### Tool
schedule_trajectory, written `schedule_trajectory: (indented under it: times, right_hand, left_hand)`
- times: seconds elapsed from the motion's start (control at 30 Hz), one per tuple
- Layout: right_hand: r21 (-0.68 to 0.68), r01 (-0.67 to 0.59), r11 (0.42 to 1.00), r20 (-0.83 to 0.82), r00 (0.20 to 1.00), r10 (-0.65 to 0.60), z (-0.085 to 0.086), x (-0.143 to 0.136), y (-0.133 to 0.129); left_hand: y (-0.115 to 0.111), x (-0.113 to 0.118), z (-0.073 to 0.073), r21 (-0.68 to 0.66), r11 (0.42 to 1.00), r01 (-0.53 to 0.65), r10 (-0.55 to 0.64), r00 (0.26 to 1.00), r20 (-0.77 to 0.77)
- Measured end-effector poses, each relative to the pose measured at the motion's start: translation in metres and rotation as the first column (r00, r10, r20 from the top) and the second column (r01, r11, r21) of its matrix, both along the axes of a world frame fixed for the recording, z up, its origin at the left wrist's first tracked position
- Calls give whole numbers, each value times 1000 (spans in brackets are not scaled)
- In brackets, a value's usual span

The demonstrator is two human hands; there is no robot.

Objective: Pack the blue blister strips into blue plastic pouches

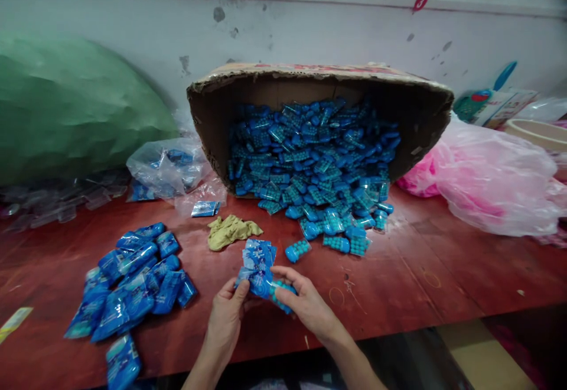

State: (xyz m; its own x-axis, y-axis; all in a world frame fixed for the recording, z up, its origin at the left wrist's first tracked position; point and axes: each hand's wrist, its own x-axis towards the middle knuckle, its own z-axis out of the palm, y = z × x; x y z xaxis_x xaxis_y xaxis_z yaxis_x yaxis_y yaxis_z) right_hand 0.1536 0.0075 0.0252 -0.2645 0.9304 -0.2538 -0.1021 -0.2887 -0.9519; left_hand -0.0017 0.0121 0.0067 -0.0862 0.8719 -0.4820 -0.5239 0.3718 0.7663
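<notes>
Close to the table's front edge, my left hand pinches a blue printed packet between thumb and fingers. My right hand grips a small clear container of teal beads, its end against the packet; whether it is inside is unclear. Just beyond my fingers are flat blue printed packets, partly overlapping the held one. One loose bead container lies to the right of them. On the left rests a pile of filled blue packets.
A cardboard box on its side spills many bead containers onto the red table. A crumpled yellowish cloth lies before it. Clear bags and a green sack stand left, a pink-filled plastic bag right.
</notes>
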Motion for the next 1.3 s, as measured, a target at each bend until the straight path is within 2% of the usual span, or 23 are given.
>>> schedule_trajectory:
  times: [0.1,0.23,0.33,0.47,0.53,0.67,0.8,0.87,0.97,1.03,1.17,1.3]
  right_hand:
    - [44,26,999,47,998,-28,-2,-6,0]
    - [229,82,970,225,965,-135,-6,-14,0]
    - [317,-21,948,273,959,-70,-4,-14,3]
    - [263,-213,941,107,976,191,-4,-7,15]
    - [248,-205,947,56,979,197,-8,-5,21]
    - [203,-109,973,-35,992,119,-18,-6,26]
    - [106,-196,975,-282,934,219,-20,-7,27]
    - [89,-264,960,-345,896,279,-19,-7,28]
    - [91,-318,944,-369,869,329,-17,-5,29]
    - [98,-312,945,-363,873,326,-16,-4,29]
    - [122,-242,963,-309,913,268,-17,-2,24]
    - [136,-203,970,-263,936,233,-20,-1,17]
  left_hand:
    - [-1,4,2,-25,1000,11,-9,998,64]
    - [0,8,6,-100,990,95,-77,983,164]
    - [5,5,8,-151,981,118,-101,988,120]
    - [14,-4,9,-173,975,142,-126,987,101]
    - [16,-7,10,-163,974,156,-136,982,129]
    - [17,-9,10,-132,973,188,-155,962,224]
    - [16,-14,7,-67,946,317,-276,896,347]
    - [16,-17,5,-20,921,389,-350,849,396]
    - [17,-19,6,26,888,458,-428,806,409]
    - [17,-17,8,39,884,466,-441,804,399]
    - [11,-8,11,20,911,412,-391,844,367]
    - [3,-3,9,-68,929,364,-319,879,353]
